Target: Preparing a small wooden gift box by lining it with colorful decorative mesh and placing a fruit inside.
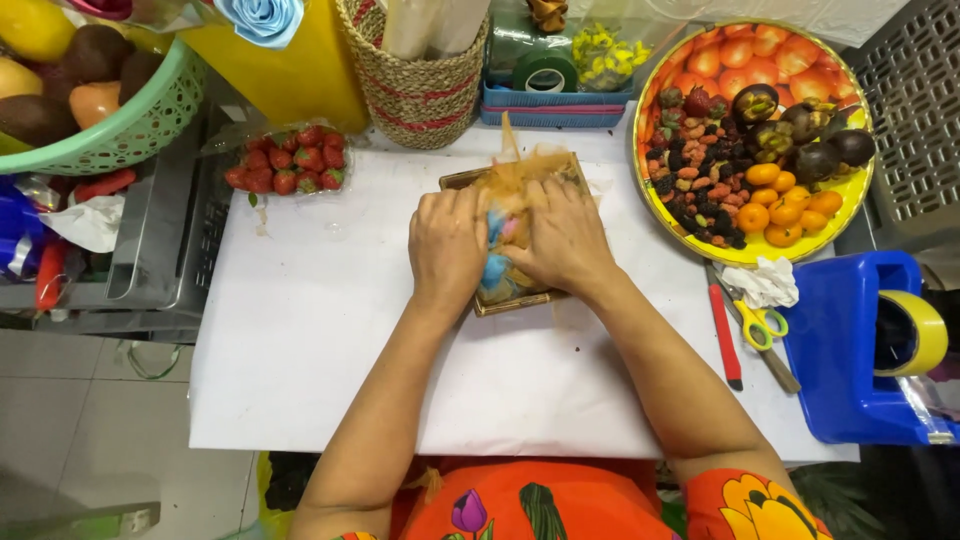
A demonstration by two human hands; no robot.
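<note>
Both hands press down into a small, shallow brown woven tray (560,172) that sits on the white sheet-covered table (330,330), straight ahead of the person and slightly right of the table's middle. The left hand (447,245) lies palm-down over the tray's left half, fingers together and curled forward onto the filling; the right hand (562,235) covers the right half the same way, its fingers bent down into the pale orange shredded straw (520,165) that spills past the far rim. Between the two hands, touching both, show soft blue and pink pieces (495,268), too covered to identify. The tray's long axis runs roughly left to right with a slight tilt, so each hand holds one end and neither is nearer than the other. Whether the fingers pinch anything or only press cannot be told. Near the left hand, further back, lies a clear pack of red strawberries (287,165); to the right stands a round yellow fruit-printed platter (850,195) of berries and small oranges
</note>
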